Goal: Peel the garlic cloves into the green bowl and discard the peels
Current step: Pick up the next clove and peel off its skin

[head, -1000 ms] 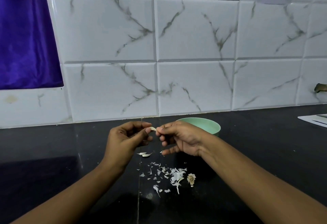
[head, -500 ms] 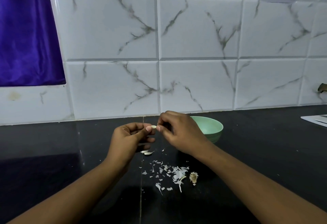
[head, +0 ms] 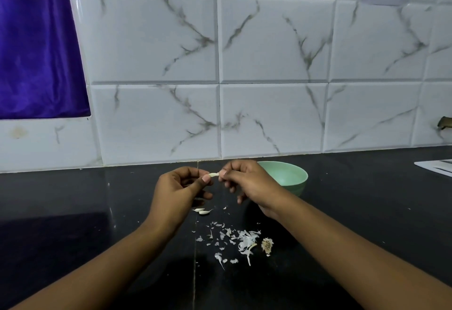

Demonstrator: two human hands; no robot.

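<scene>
A small pale garlic clove (head: pixel 213 174) is held in the air between both hands. My left hand (head: pixel 178 192) pinches its near end with thumb and forefinger. My right hand (head: pixel 247 182) pinches its other end with curled fingers. Behind my right hand stands the green bowl (head: pixel 291 177) on the black counter; its contents are hidden. Two more cloves (head: pixel 202 211) lie on the counter under my hands. A scatter of white peels (head: pixel 234 238) lies closer to me, with a brown root stub (head: pixel 267 245) at its right.
The black counter (head: pixel 73 211) runs to a white marble-tiled wall (head: pixel 269 89). A purple cloth (head: pixel 36 40) hangs at upper left. A white flat object (head: pixel 437 166) lies at the far right edge.
Both hands keep working the same clove. My right hand's fingers have curled in closer over the clove's end, and the hands have shifted slightly left of the bowl.
</scene>
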